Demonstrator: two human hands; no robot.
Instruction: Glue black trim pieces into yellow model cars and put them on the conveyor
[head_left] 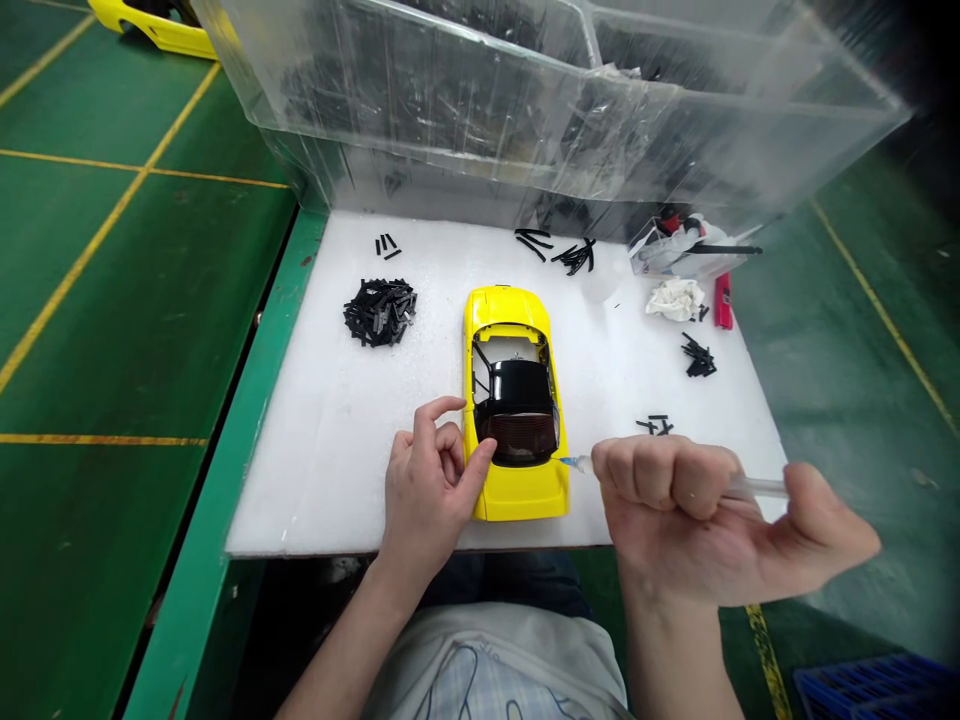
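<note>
A yellow model car body point(523, 495) lies upright on the white work surface, with a black roof point(520, 381) and a dark rear window point(520, 437). My left hand point(429, 480) steadies its left side, thumb on the edge by the rear window and index finger against the flank. Wrapped in the fingers of my right hand point(675, 500) is a clear syringe point(757, 487), its thumb at the plunger end. The fine needle tip point(568, 461) points left, at the right rear corner of the window; whether it touches cannot be told.
A large clear plastic bin point(465, 110) stands across the back. Black strips form a pile point(379, 312) at left and smaller groups at the back and right point(699, 356). A crumpled white tissue point(675, 299) and a red object point(723, 301) lie by a small clear box point(660, 258).
</note>
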